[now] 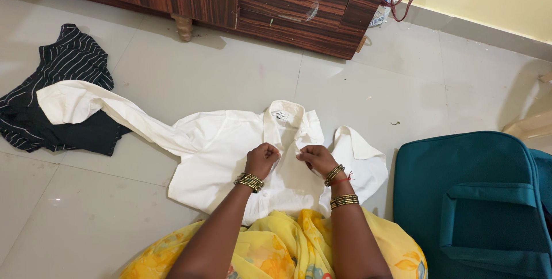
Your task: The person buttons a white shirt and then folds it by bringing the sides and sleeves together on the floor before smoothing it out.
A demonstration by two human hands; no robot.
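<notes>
Floor (230,66) — pale glossy tiles with thin grout lines, running out on every side of the hands. Beyond the hands, at the far edge, a dark wood-grain cabinet (287,3) on a short turned leg; surface polished, grain streaked reddish brown.

To the right of the right hand, well apart: a teal bag (477,204), padded woven fabric, rounded corners, a stitched front pocket.

Directly under both hands: a white shirt (218,152) laid flat on the tiles, front up, collar pointing away from the person. Smooth plain cloth, lightly creased. One sleeve (115,112) stretches far out to the left of the left hand; the other is folded in just right of the right hand, cuff showing.

Far left of the left hand, partly under that long sleeve end: a black striped garment (63,78), crumpled, thin white pinstripes on soft dark cloth.

Near side of the hands: yellow floral cloth (276,250) over the person's lap, thin and sheer.

Left hand (263,158) — curled into a closed fist, knuckles up, pinching the shirt front just below the collar. Right hand (315,157) — likewise closed, fingers tucked under, gripping the opposite edge of the shirt front. The two fists sit near each other, a narrow strip of cloth between them.

Wrists: stacked gold and dark bangles (249,182) on the left, a similar set plus a red thread on the right.
</notes>
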